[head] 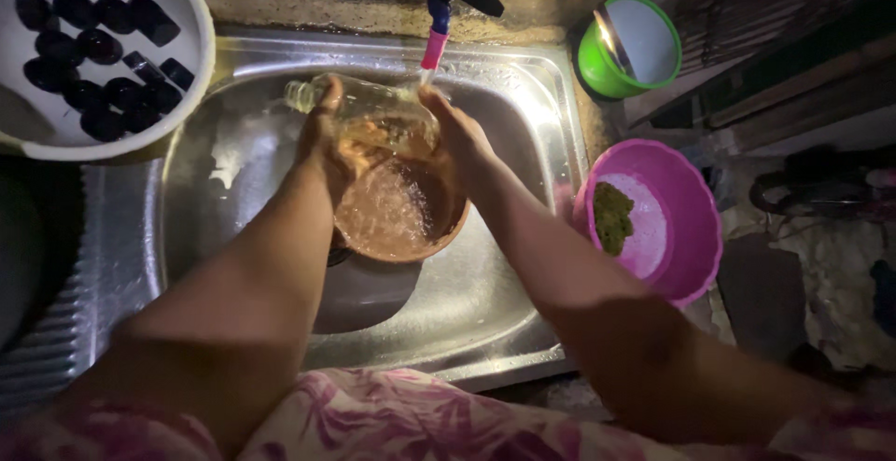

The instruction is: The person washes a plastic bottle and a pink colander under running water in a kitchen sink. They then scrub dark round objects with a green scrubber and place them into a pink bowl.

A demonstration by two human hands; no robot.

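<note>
Gripping a bottle (373, 111) sideways, the left hand (327, 139) and right hand (457, 134) clamped its ends. A bowl (401, 214) sat below at six o'clock in the sink (523, 97).

- Both forearms are bare, with no sleeves, watch or bangles showing.
- A pink garment (392, 419) with a paler leafy print (dimly lit) covers the body.

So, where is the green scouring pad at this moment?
In the head view, the green scouring pad lies inside the pink bowl, right of the steel sink, below the green cup.
</note>
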